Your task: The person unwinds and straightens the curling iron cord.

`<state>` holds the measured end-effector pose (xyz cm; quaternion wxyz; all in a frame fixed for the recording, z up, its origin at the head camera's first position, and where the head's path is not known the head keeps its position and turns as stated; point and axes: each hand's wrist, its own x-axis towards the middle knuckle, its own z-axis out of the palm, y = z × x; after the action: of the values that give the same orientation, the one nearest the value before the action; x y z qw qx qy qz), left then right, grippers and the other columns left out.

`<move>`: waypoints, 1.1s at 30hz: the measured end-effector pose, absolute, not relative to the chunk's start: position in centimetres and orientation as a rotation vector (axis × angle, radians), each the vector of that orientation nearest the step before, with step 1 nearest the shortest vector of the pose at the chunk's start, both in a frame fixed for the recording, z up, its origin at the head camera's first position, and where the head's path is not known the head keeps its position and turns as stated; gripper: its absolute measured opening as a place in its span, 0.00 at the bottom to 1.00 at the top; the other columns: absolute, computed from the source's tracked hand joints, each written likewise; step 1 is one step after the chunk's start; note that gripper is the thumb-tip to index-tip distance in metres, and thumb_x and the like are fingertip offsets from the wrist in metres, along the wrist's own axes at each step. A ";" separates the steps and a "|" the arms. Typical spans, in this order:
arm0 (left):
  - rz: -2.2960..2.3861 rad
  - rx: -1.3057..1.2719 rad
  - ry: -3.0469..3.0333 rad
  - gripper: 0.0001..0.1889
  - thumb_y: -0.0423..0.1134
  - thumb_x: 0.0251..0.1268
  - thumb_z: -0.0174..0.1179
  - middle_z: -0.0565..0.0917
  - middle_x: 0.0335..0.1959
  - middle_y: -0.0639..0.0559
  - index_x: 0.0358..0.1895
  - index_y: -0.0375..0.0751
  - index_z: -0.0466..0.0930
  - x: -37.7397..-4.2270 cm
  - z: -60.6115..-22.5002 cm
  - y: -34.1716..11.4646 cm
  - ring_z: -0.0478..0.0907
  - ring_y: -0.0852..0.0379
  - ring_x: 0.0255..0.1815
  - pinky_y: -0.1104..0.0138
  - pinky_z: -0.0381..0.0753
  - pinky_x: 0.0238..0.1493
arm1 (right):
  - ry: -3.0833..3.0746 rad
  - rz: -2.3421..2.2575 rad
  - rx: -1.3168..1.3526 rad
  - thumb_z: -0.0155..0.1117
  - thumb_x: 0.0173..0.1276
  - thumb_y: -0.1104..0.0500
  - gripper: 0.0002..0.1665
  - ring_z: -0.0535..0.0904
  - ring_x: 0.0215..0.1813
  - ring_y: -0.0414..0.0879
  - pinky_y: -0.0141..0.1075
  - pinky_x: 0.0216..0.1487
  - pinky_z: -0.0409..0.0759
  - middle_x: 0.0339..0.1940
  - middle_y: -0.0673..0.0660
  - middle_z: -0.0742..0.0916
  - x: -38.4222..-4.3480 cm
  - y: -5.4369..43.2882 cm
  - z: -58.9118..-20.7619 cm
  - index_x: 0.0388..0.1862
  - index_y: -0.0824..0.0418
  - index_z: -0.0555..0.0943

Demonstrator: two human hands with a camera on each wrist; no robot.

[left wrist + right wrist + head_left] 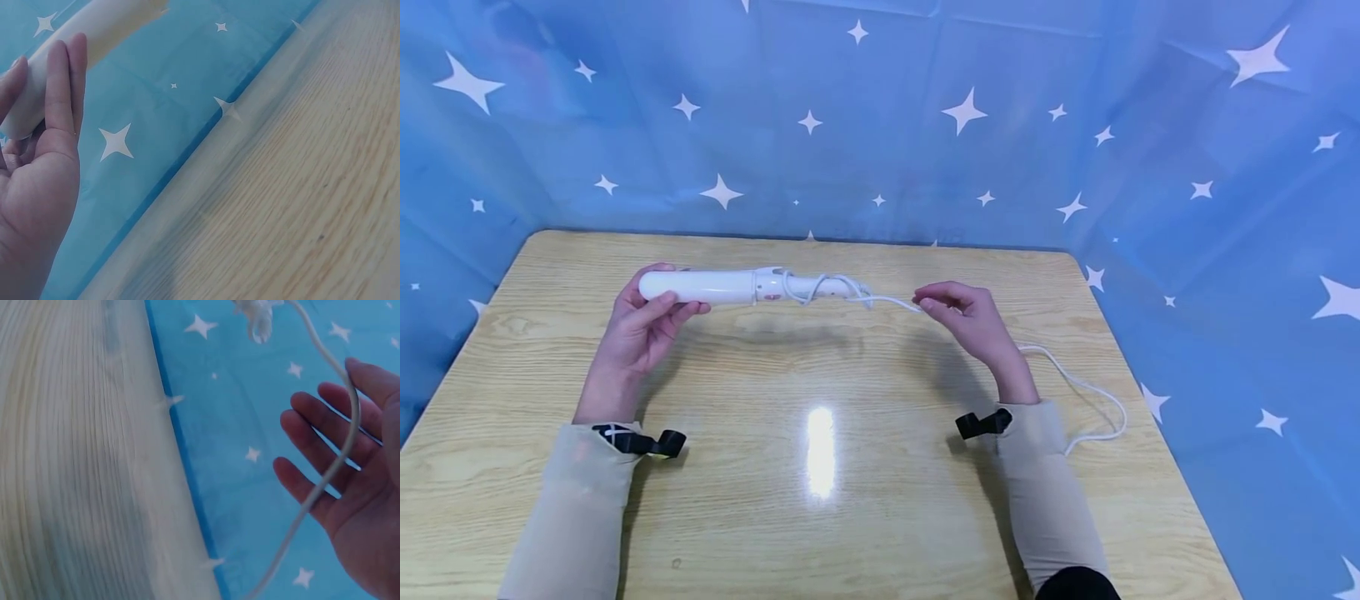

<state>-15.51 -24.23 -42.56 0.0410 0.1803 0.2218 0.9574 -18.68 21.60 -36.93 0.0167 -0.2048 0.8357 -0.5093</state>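
Observation:
My left hand (643, 329) grips the thick, rounded end of a white curling iron (715, 287), thumb on the near side. It is held level above the table, its slimmer part pointing right. A thin white cord (891, 299) is looped several times round that slimmer part. From the loops it runs to my right hand (966, 317), which pinches it between thumb and forefinger. In the right wrist view the cord (337, 464) crosses the palm, while the other fingers (303, 481) stay loosely spread. The left wrist view shows the smooth white barrel (103, 28) in the left fingers.
Beneath both hands lies a light wood-grain table (737, 500) with a bright reflection near its middle. Past the right wrist, more cord (1101, 392) curves over the table and passes behind the sleeve. A blue star-patterned cloth (880, 158) hangs behind and beside the table.

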 end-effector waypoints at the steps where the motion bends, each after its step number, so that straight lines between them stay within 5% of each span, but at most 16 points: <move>1: 2.936 0.548 0.684 0.17 0.12 0.73 0.43 0.78 0.57 0.31 0.56 0.24 0.76 -15.5 -42.6 -24.2 0.82 0.34 0.57 0.53 0.88 0.55 | 2.607 -1.561 -0.654 0.65 0.77 0.58 0.14 0.83 0.50 0.46 0.37 0.52 0.85 0.49 0.59 0.89 -18.6 21.3 -36.8 0.52 0.66 0.86; 6: 2.941 0.555 0.701 0.17 0.13 0.73 0.44 0.79 0.56 0.32 0.56 0.25 0.77 -15.5 -42.7 -24.0 0.82 0.34 0.57 0.53 0.88 0.55 | 2.625 -1.479 -0.753 0.67 0.75 0.59 0.07 0.82 0.45 0.47 0.43 0.44 0.83 0.40 0.56 0.89 -18.5 20.1 -36.8 0.42 0.62 0.88; 11: 2.930 0.583 0.717 0.17 0.13 0.73 0.44 0.79 0.56 0.32 0.56 0.26 0.77 -16.0 -42.6 -23.7 0.82 0.35 0.56 0.53 0.88 0.55 | 2.574 -1.443 -0.723 0.68 0.75 0.57 0.08 0.83 0.38 0.51 0.37 0.36 0.82 0.33 0.54 0.89 -18.3 19.7 -36.9 0.42 0.62 0.88; 26: 2.959 0.621 0.642 0.16 0.13 0.73 0.45 0.80 0.55 0.30 0.55 0.24 0.77 -15.8 -42.2 -24.1 0.83 0.33 0.54 0.51 0.89 0.53 | 2.463 -1.386 -0.672 0.66 0.75 0.63 0.13 0.85 0.52 0.53 0.49 0.56 0.87 0.48 0.59 0.89 -18.5 18.9 -38.8 0.56 0.65 0.84; 33: 2.963 0.597 0.648 0.16 0.13 0.73 0.44 0.80 0.55 0.30 0.56 0.24 0.76 -15.8 -42.3 -24.3 0.82 0.34 0.55 0.51 0.88 0.54 | 2.475 -1.308 -0.641 0.66 0.76 0.60 0.15 0.84 0.39 0.55 0.47 0.39 0.88 0.39 0.55 0.89 -18.3 19.4 -38.6 0.54 0.69 0.85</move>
<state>-15.78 -24.29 -42.25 0.0251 0.1930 0.2094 0.9583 -18.30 19.40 -38.64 0.1345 -0.2213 0.8539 -0.4515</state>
